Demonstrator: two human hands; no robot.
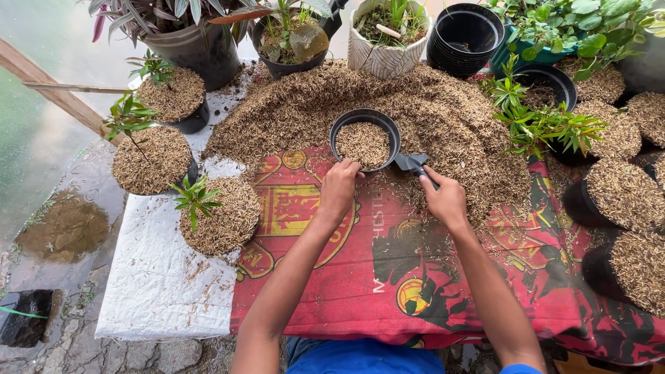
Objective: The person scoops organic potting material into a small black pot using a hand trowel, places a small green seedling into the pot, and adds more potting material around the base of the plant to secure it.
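The right hand [447, 199] was closed around the handle of a small dark garden trowel [413, 164], whose blade lay just beside the right rim of a round black plastic pot [365, 140] filled nearly to the brim with tan rice husk. The left hand [338, 188] gripped the near rim of that same pot, fingers curled over the edge, steadying it on the red printed cloth [346, 277] that covered the table. The pot sat at the inner edge of a wide crescent-shaped heap of loose husk [443, 118], so material lay within easy reach of the trowel. To do this scooping well, it seemed wise to keep the pot pinned flat with the left hand, bring the blade low over the rim and tip it slowly, since the light husk would likely scatter over the cloth, where stray flakes already lay. To the left, on a white woven sheet [152, 291], stood three filled black pots with small green seedlings [196, 197] set in the husk. On the right more filled pots [616, 194] crowded the table edge, with a leafy green plant [547, 125] among them. Behind the heap stood a stack of empty black pots [465, 34], a white patterned planter [386, 41] and larger potted plants.
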